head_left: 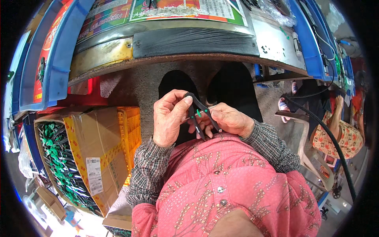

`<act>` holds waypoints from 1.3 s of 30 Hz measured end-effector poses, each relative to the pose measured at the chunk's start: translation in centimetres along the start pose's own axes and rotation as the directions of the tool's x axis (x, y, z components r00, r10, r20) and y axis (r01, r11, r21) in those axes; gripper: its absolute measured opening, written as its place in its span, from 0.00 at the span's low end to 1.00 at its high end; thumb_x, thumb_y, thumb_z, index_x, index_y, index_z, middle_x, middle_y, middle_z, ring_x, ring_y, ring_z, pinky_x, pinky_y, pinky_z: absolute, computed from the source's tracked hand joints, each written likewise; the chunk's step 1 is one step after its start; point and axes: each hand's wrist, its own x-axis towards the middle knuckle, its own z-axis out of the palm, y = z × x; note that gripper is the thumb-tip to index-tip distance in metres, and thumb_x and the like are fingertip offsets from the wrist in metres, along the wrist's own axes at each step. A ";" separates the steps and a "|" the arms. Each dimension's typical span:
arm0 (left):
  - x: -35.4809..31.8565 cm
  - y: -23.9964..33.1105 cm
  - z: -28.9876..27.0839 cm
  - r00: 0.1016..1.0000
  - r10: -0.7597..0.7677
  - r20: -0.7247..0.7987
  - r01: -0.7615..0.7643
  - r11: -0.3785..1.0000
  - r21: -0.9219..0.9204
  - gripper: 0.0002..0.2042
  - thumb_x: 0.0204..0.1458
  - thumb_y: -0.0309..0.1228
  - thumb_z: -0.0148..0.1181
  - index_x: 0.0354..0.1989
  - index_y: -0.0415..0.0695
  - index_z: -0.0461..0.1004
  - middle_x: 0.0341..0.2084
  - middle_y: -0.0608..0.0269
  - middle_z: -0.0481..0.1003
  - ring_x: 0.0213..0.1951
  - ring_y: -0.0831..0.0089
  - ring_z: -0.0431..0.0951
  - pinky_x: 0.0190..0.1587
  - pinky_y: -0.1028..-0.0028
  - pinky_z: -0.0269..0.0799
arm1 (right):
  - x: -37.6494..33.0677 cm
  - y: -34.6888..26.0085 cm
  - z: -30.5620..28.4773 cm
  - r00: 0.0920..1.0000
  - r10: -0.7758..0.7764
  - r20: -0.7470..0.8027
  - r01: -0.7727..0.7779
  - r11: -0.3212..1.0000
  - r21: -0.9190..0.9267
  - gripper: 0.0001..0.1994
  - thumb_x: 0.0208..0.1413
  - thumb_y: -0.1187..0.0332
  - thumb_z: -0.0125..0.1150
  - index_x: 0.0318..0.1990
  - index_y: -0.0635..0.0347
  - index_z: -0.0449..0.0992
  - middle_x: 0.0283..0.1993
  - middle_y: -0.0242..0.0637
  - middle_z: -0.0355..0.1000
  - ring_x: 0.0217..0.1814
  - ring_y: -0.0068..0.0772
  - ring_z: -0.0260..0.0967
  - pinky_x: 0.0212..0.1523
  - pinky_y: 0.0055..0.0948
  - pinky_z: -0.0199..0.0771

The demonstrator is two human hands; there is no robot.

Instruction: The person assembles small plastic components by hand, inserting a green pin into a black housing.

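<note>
In front of my lap I hold a black V-shaped plastic piece with green dots on its two arms. It looks like a small clamp or pliers, though its exact kind is unclear. My left hand pinches its joined top end between thumb and fingers. A thin metal rod crosses between the arms, with a small green part near its middle. Closed around the right side of the piece, my right hand has its thumb by the rod. Some of its fingertips show behind the arms; the rest are hidden.
A cardboard box of black and green pieces stands at my left, beside an orange crate. Ahead is the workbench edge, flanked by blue bins. At right, a black cable hangs near another person.
</note>
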 end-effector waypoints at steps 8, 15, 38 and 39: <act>-0.1 0.4 0.4 1.000 -0.011 0.007 0.011 1.000 -0.006 0.05 0.57 0.27 0.56 0.36 0.38 0.74 0.19 0.75 0.69 0.19 0.90 0.61 0.20 0.85 0.59 | 0.2 0.0 -0.4 0.987 0.018 0.161 -0.025 0.999 0.039 0.30 0.61 0.47 0.50 0.55 0.71 0.67 0.45 0.48 0.73 0.43 0.32 0.73 0.33 0.17 0.69; -0.1 0.3 0.2 1.000 -0.015 -0.026 0.014 0.999 -0.037 0.04 0.57 0.27 0.57 0.35 0.40 0.74 0.19 0.75 0.69 0.19 0.90 0.62 0.20 0.86 0.57 | 0.0 -1.1 0.5 0.989 -0.124 -0.085 0.102 0.969 -0.226 0.19 0.57 0.62 0.61 0.51 0.64 0.72 0.41 0.34 0.75 0.42 0.18 0.70 0.34 0.16 0.68; 0.3 -0.6 0.6 0.986 0.079 -0.148 -0.084 0.996 -0.025 0.08 0.56 0.26 0.58 0.43 0.38 0.76 0.24 0.73 0.72 0.20 0.89 0.65 0.20 0.87 0.58 | 0.0 -0.3 3.6 0.747 -0.652 -0.131 -0.127 0.053 -0.990 0.30 0.38 0.65 0.71 0.50 0.65 0.66 0.33 0.40 0.68 0.30 0.38 0.71 0.30 0.33 0.71; 0.3 -0.5 0.4 0.989 0.066 -0.132 -0.072 0.996 -0.046 0.09 0.56 0.25 0.57 0.44 0.38 0.76 0.24 0.73 0.72 0.20 0.89 0.65 0.20 0.86 0.59 | 0.0 -0.3 3.7 0.747 -0.652 -0.129 -0.125 0.052 -0.991 0.30 0.38 0.65 0.71 0.50 0.65 0.66 0.33 0.40 0.68 0.30 0.38 0.71 0.30 0.33 0.71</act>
